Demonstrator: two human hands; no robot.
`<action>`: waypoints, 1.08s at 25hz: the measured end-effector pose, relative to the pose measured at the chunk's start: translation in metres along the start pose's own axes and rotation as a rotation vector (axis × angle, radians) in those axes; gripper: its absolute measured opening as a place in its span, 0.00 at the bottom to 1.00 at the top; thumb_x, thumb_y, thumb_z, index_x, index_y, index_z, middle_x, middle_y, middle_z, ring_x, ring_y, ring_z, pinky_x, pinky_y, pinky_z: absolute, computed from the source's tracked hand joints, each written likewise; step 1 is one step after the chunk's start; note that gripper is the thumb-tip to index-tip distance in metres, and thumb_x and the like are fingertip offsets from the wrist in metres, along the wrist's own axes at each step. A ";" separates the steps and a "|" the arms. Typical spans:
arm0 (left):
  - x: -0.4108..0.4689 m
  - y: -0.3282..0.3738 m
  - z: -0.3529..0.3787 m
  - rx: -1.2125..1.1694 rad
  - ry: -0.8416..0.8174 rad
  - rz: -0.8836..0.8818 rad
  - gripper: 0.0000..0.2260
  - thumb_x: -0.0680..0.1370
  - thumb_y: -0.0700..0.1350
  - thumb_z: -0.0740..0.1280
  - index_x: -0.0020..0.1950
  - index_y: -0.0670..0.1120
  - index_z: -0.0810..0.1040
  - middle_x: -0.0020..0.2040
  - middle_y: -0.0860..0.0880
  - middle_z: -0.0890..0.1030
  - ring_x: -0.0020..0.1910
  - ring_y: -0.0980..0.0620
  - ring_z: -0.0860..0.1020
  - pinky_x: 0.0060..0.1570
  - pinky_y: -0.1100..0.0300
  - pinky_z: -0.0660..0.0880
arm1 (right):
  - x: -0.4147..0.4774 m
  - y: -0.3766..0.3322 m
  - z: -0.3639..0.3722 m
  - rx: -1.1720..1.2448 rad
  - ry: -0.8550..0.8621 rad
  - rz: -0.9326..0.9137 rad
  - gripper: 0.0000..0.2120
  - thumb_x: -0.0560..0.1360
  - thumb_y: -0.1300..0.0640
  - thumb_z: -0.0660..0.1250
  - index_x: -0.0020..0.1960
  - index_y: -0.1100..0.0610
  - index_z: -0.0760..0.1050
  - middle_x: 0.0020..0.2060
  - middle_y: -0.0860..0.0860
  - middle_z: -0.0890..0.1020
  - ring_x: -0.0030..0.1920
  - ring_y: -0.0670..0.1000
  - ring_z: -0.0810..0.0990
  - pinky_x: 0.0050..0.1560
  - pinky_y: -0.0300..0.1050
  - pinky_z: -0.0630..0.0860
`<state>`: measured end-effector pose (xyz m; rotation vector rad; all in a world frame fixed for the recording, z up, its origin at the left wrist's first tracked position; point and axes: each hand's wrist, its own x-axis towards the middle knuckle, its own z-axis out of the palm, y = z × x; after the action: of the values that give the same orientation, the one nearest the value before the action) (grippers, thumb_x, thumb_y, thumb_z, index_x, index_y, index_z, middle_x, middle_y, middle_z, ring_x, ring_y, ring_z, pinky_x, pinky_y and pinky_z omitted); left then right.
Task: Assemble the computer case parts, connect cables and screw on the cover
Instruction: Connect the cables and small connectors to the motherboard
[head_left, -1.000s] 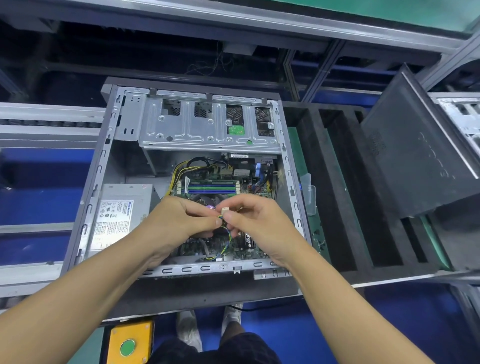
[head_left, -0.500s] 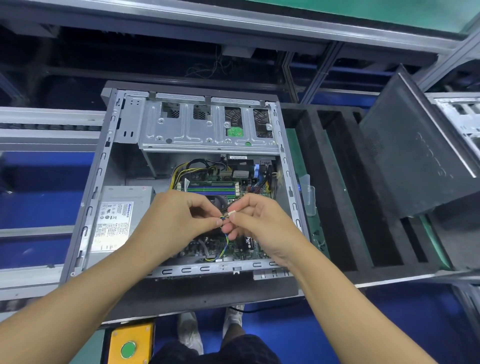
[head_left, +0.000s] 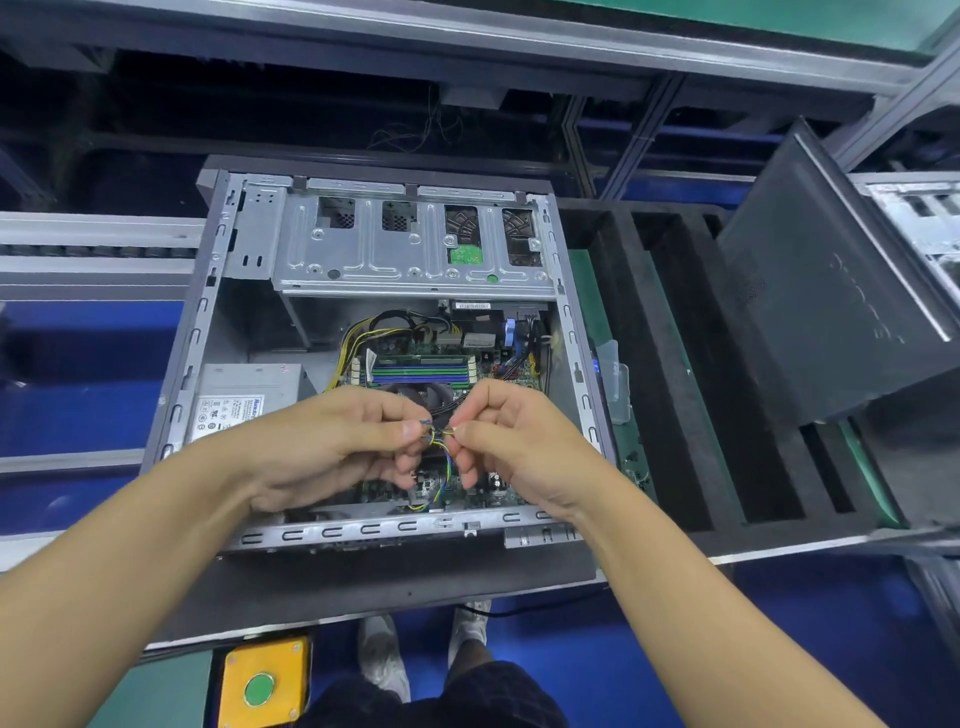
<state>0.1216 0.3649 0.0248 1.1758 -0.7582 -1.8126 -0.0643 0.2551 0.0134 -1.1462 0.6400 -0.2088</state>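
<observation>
An open grey computer case (head_left: 208, 312) lies on its side in front of me, showing the motherboard (head_left: 421, 364), a silver power supply (head_left: 244, 400) at left and a metal drive cage (head_left: 410, 249) at the far end. Above the board, my left hand (head_left: 332, 441) and my right hand (head_left: 514, 441) both pinch a thin bundle of blue and yellow wires (head_left: 439, 441). The wires run down to the board near the front rail. The dark side cover (head_left: 826, 291) leans tilted at the right.
A black foam tray with long slots (head_left: 691, 415) sits right of the case. A yellow box with a green button (head_left: 265, 686) is at the bench's near edge. Metal conveyor rails (head_left: 93, 249) run on the left. My shoes show below the bench.
Both hands moved slightly apart and lower over the board. The small white connector seen between the fingertips earlier no longer shows; only the wire bundle is visible between them.
</observation>
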 end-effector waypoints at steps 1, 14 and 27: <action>0.000 0.002 -0.001 0.085 0.012 0.020 0.09 0.78 0.41 0.64 0.51 0.34 0.75 0.39 0.43 0.74 0.40 0.51 0.74 0.47 0.58 0.77 | -0.001 -0.001 0.000 0.030 -0.008 0.000 0.09 0.76 0.73 0.65 0.43 0.61 0.76 0.32 0.55 0.82 0.30 0.49 0.79 0.31 0.42 0.78; 0.009 -0.002 0.011 0.405 0.321 0.360 0.07 0.80 0.34 0.63 0.46 0.44 0.74 0.41 0.51 0.79 0.38 0.53 0.78 0.41 0.62 0.76 | -0.002 -0.005 -0.003 0.167 -0.067 0.001 0.07 0.79 0.71 0.63 0.50 0.63 0.78 0.40 0.54 0.84 0.40 0.50 0.82 0.41 0.41 0.80; 0.014 -0.017 0.019 -0.129 0.360 0.358 0.05 0.73 0.40 0.68 0.45 0.48 0.82 0.37 0.46 0.80 0.35 0.53 0.80 0.38 0.63 0.79 | 0.004 -0.001 0.011 0.144 0.145 -0.066 0.07 0.77 0.73 0.67 0.49 0.63 0.80 0.33 0.54 0.83 0.35 0.49 0.82 0.39 0.39 0.81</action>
<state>0.0959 0.3618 0.0125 1.1546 -0.5876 -1.2907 -0.0547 0.2619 0.0159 -1.0207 0.7036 -0.3913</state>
